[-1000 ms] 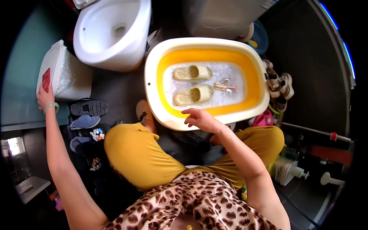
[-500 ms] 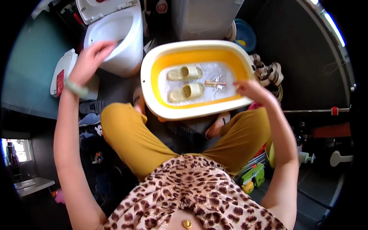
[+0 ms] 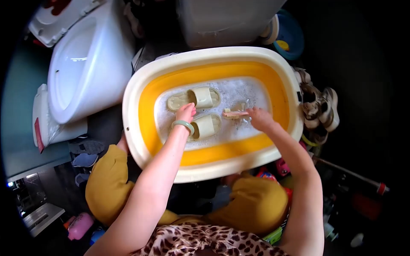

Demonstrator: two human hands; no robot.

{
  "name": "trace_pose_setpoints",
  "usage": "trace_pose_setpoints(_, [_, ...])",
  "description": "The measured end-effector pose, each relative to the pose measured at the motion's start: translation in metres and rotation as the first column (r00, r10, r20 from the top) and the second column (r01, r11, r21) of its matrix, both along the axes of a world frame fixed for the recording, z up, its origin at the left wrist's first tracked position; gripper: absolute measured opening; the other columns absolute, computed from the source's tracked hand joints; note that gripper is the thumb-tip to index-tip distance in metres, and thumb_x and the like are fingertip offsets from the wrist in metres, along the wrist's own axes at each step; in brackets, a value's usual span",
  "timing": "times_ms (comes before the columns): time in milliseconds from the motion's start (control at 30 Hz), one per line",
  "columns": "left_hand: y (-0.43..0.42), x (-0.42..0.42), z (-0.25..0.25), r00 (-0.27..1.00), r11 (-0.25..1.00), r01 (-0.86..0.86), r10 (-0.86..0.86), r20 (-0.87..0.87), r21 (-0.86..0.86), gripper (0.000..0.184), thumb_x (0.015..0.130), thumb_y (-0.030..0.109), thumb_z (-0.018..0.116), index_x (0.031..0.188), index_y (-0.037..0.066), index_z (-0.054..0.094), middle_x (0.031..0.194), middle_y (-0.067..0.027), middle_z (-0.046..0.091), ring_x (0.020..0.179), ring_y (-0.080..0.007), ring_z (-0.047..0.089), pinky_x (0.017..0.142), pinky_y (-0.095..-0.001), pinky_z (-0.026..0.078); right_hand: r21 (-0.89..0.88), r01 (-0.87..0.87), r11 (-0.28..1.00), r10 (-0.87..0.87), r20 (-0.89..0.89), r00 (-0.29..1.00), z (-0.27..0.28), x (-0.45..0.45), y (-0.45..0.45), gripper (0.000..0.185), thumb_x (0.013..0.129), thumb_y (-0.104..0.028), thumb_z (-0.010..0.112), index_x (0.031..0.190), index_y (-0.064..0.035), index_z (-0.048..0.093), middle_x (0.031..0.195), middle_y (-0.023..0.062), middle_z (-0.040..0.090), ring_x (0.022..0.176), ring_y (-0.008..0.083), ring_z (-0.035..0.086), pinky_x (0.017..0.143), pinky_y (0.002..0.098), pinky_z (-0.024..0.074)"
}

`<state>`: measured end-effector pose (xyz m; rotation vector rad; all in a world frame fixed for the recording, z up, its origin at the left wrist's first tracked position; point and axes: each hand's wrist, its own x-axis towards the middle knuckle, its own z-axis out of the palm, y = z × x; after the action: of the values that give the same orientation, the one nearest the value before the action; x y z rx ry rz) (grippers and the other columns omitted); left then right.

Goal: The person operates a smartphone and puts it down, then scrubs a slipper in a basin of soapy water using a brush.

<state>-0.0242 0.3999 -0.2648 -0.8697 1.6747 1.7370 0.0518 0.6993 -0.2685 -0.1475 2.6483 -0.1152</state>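
Head view: scrub brush (image 3: 232,113) sits inside the wash tub (image 3: 205,174), low over the sudsy water (image 3: 243,134), bristle end pointing to frame left, just beside the slides. Your right hand (image 3: 260,118) pinches its handle end, fingers closed around it. Your left hand (image 3: 186,112) is over the gap between the two slides, fingers bunched; can't tell if they touch either slide or close on anything. Far slide (image 3: 204,97) and near slide (image 3: 208,126) both lie soles down in the suds, straps toward the brush; your left hand and wrist cover part of the near one. Pale green bangle (image 3: 184,124) on your left wrist.

Tub has a cream rim and yellow-orange inner walls, set in front of your knees. Mustard trousers (image 3: 256,205) and leopard-print top (image 3: 192,240) on you. Left of the tub: white toilet (image 3: 89,68), white bin (image 3: 64,129) with a plastic liner, blue slipper (image 3: 84,160) on the floor. Pink bottle (image 3: 80,226) lower left. Right of the tub: heap of sneakers (image 3: 326,109); blue basin (image 3: 294,36) beyond the tub's far right corner.
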Motion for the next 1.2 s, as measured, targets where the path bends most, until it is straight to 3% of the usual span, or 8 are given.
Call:
trace_pose_setpoints(267, [0.017,-0.052,-0.052,0.935,0.919,0.285,-0.329,-0.134,-0.272,0.038,0.079,0.028,0.069,0.099,-0.003,0.062,0.098,-0.0058,0.063,0.079,-0.0133,0.058,0.075,-0.0253,0.047,-0.033,0.040,0.999,-0.043,-0.102,0.994,-0.078,0.013,-0.023,0.008,0.084,-0.013,0.051,0.091,-0.0085,0.052,0.092,0.0132,0.060,0.087,0.0330,0.059,0.070,0.0449,0.0476])
trace_pose_setpoints(433, [0.038,-0.065,-0.082,0.967,0.933,0.254,-0.252,-0.039,0.255,0.024,0.084,0.025,0.065,0.089,0.005,0.053,0.082,-0.0055,0.060,0.067,-0.0157,0.059,0.063,-0.0278,0.049,-0.209,0.366,0.907,-0.355,0.091,0.931,-0.060,0.011,-0.018,0.013,0.086,-0.017,0.049,0.094,-0.0070,0.048,0.090,0.0216,0.061,0.078,0.0411,0.059,0.066,0.0495,0.0459])
trace_pose_setpoints(500, [0.050,-0.061,-0.080,0.984,0.919,0.163,-0.176,0.003,0.359,0.023,0.086,0.022,0.062,0.096,0.005,0.050,0.086,-0.0082,0.060,0.074,-0.0189,0.060,0.069,-0.0329,0.051,-0.348,0.618,0.705,-0.645,0.046,0.763,-0.076,0.007,-0.005,0.018,0.086,-0.018,0.048,0.100,-0.0066,0.047,0.093,0.0251,0.060,0.085,0.0440,0.056,0.070,0.0508,0.0446])
trace_pose_setpoints(733, [0.059,-0.037,-0.078,0.988,0.828,-0.100,0.020,0.150,0.551,0.024,0.089,0.013,0.053,0.109,0.002,0.046,0.107,-0.0150,0.057,0.101,-0.0293,0.057,0.089,-0.0424,0.046,-0.583,0.578,0.571,-0.776,-0.152,0.612,-0.109,-0.015,-0.005,0.046,0.088,-0.022,0.051,0.132,-0.0157,0.040,0.106,0.0229,0.060,0.097,0.0394,0.058,0.081,0.0441,0.0465])
trace_pose_setpoints(833, [0.038,-0.028,-0.073,0.967,0.827,-0.252,0.197,0.160,0.502,0.026,0.090,0.012,0.048,0.113,0.000,0.046,0.110,-0.0148,0.056,0.105,-0.0282,0.055,0.092,-0.0425,0.043,-0.578,0.649,0.495,-0.758,0.077,0.647,-0.059,-0.023,-0.048,0.049,0.090,-0.023,0.052,0.136,-0.0168,0.037,0.109,0.0191,0.060,0.099,0.0364,0.058,0.083,0.0402,0.0470])
trace_pose_setpoints(933, [0.028,-0.020,-0.082,0.923,0.703,-0.381,0.329,0.199,0.601,0.014,0.088,0.008,0.047,0.102,0.005,0.046,0.108,-0.0135,0.056,0.098,-0.0284,0.056,0.087,-0.0433,0.046,-0.728,0.339,0.596,-0.559,-0.074,0.826,-0.025,-0.019,-0.105,0.045,0.090,-0.012,0.052,0.134,-0.0188,0.044,0.115,0.0158,0.060,0.104,0.0269,0.059,0.086,0.0320,0.0455])
trace_pose_setpoints(1033, [0.030,-0.020,-0.077,0.903,0.702,-0.428,0.350,0.248,0.568,0.019,0.089,0.009,0.042,0.107,0.005,0.047,0.109,-0.0126,0.056,0.100,-0.0281,0.056,0.090,-0.0428,0.045,-0.579,0.298,0.759,-0.328,0.056,0.943,-0.001,-0.017,-0.141,0.040,0.090,-0.016,0.051,0.129,-0.0272,0.049,0.102,0.0174,0.062,0.082,0.0365,0.060,0.072,0.0421,0.0491])
trace_pose_setpoints(1200, [0.036,-0.023,-0.072,0.888,0.687,-0.458,0.379,0.260,0.564,0.021,0.090,0.010,0.041,0.110,0.005,0.048,0.109,-0.0109,0.057,0.106,-0.0276,0.054,0.096,-0.0420,0.040,-0.555,0.276,0.785,-0.373,-0.068,0.925,-0.032,-0.062,-0.138,0.036,0.091,-0.018,0.050,0.125,-0.0288,0.052,0.086,0.0193,0.062,0.072,0.0383,0.059,0.065,0.0450,0.0478])
